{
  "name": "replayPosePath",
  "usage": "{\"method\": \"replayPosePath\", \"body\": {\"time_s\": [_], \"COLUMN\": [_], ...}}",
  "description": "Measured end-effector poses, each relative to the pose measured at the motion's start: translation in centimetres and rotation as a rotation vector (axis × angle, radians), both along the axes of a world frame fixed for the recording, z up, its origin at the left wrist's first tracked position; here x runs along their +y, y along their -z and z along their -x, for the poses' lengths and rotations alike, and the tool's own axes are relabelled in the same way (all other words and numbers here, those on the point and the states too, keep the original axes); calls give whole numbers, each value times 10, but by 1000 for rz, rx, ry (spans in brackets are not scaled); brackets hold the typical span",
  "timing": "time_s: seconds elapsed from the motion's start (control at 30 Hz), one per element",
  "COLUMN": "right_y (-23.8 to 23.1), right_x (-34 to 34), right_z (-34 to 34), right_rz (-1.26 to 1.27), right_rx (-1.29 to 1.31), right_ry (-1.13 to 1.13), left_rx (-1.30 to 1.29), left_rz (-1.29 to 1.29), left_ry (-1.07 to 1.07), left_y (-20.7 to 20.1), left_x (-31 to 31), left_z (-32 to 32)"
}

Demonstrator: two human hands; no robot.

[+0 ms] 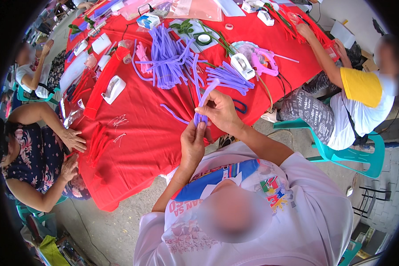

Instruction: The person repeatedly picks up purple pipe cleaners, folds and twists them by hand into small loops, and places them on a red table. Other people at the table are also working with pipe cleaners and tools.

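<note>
Purple fuzzy stems (208,91) are pinched by the left hand (192,142) and the right hand (222,111), at the near edge of a red tablecloth (146,150). Farther off, a small purple bundle (230,78) is laid right, a larger purple bundle (167,66) left.

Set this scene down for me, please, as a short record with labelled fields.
Left hand: gripping the lower part of some purple fuzzy stems
Right hand: pinching the same stems, just above
Surface: table with a red cloth
Beyond the hands: large purple bundle, smaller purple bundle, white tape dispenser, pink glue gun
Left side: co-worker in a floral dress, hands near loose red stems
Right side: seated co-worker with a yellow sleeve
</note>
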State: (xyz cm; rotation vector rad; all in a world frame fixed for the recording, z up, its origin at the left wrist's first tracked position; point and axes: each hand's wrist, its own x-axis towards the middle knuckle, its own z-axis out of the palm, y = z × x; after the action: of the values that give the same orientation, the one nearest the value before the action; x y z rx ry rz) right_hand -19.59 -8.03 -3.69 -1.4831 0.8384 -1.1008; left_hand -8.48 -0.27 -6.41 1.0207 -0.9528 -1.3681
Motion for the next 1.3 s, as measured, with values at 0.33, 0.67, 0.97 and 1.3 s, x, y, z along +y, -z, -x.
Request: {"method": "replayPosePath", "body": {"time_s": [0.33,0.67,0.97,1.3], "right_y": [9,6,9,-6], "right_x": [-5,-3,3,-4], "right_z": [2,-5,-4,5], "right_rz": [197,388,206,257], "right_rx": [110,133,-9,11], "right_ry": [38,146,154,115], "left_rx": [54,-50,-512,-459], "left_rz": [-74,-66,44,136], "left_ry": [86,25,-166,-253], "left_y": [-6,-32,-21,-20], "left_x": [-6,-17,-19,-15], "left_z": [-15,-16,-8,-4]}}
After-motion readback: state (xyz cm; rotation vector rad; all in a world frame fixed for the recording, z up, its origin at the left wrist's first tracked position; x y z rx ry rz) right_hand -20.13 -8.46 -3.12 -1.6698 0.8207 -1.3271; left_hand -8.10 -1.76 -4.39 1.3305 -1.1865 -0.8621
